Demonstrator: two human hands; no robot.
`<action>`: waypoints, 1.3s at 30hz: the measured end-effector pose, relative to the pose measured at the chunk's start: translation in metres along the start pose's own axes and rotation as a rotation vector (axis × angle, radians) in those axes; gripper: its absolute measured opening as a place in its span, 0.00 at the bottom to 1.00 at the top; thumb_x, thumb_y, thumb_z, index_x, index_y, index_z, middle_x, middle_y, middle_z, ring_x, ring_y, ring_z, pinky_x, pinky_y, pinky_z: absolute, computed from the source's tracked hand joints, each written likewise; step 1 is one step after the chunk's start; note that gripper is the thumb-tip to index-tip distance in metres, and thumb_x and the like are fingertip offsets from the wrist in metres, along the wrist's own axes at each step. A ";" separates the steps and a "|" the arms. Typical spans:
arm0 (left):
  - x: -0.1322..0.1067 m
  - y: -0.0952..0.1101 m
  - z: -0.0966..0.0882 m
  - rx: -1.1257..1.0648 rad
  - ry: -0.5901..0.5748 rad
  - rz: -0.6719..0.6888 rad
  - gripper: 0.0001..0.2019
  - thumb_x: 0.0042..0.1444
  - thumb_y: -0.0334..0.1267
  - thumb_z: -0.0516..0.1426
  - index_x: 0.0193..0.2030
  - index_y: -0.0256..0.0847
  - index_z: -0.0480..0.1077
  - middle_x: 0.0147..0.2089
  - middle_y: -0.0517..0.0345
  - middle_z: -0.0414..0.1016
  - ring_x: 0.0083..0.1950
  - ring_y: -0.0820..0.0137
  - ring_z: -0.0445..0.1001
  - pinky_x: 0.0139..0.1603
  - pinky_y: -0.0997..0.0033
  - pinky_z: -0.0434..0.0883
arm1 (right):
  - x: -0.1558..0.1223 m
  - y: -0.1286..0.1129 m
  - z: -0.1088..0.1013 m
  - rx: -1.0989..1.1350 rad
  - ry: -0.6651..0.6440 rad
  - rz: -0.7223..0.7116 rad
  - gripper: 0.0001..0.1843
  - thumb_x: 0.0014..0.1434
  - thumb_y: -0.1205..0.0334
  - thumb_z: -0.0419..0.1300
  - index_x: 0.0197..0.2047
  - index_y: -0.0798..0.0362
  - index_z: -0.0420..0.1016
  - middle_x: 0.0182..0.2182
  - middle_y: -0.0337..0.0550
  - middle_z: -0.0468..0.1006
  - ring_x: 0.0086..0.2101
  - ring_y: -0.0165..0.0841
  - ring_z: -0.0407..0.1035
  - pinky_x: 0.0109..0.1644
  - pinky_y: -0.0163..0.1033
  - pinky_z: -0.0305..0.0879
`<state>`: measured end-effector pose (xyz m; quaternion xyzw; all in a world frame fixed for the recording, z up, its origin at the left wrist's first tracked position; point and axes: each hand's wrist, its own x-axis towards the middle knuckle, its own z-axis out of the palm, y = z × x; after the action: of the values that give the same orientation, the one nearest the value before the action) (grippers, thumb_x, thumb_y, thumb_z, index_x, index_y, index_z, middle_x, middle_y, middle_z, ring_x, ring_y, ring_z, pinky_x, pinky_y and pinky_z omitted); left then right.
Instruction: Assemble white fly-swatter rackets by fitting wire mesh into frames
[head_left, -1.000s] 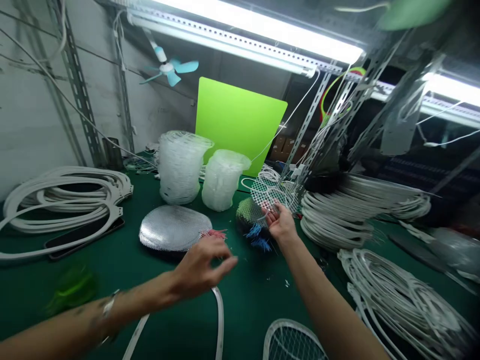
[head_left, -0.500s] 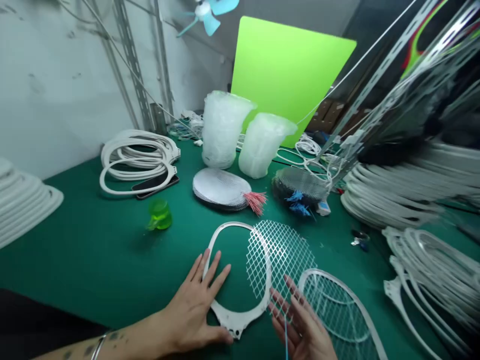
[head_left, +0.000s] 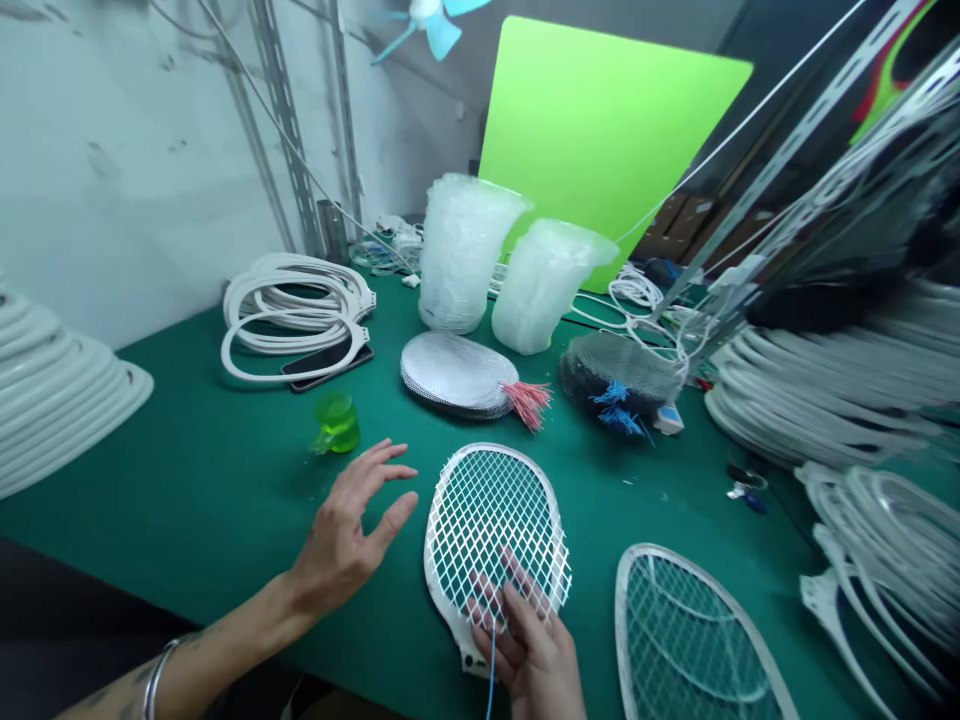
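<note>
A white diamond-pattern mesh (head_left: 480,510) lies over a white oval frame (head_left: 451,618) on the green table, covering its opening. My right hand (head_left: 538,650) pinches the mesh's lower end, with the thumb above and the fingers showing through from beneath. From that end a thin blue strand (head_left: 492,670) hangs down. To the left of the frame, my left hand (head_left: 341,535) is held off it, fingers apart and nothing in them. Further right lies another white frame (head_left: 622,620) with mesh across it, cut off by the lower image edge.
A green translucent object (head_left: 337,424) stands beyond my left hand. Mesh stacks with pink tassels (head_left: 529,402) and blue tassels (head_left: 619,408) lie behind the frame. White frames are piled left (head_left: 67,410) and right (head_left: 817,395). A phone (head_left: 330,365) lies under loose frames.
The mesh has moved left in my right hand, from beside the frame to over it. My left hand has lifted off the frame and drawn away left.
</note>
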<state>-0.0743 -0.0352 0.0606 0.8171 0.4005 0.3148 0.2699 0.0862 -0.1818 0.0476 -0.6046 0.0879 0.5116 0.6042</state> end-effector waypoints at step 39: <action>0.002 -0.023 0.044 0.211 -0.441 0.055 0.23 0.67 0.48 0.47 0.66 0.47 0.58 0.73 0.55 0.49 0.74 0.59 0.42 0.71 0.43 0.44 | 0.000 -0.012 -0.015 -0.078 0.073 -0.009 0.47 0.35 0.43 0.74 0.56 0.56 0.71 0.37 0.50 0.83 0.34 0.43 0.78 0.35 0.39 0.73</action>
<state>-0.0523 -0.0295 0.0164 0.9002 0.3403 0.0927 0.2553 0.1023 -0.1912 0.0515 -0.6462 0.0871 0.4896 0.5789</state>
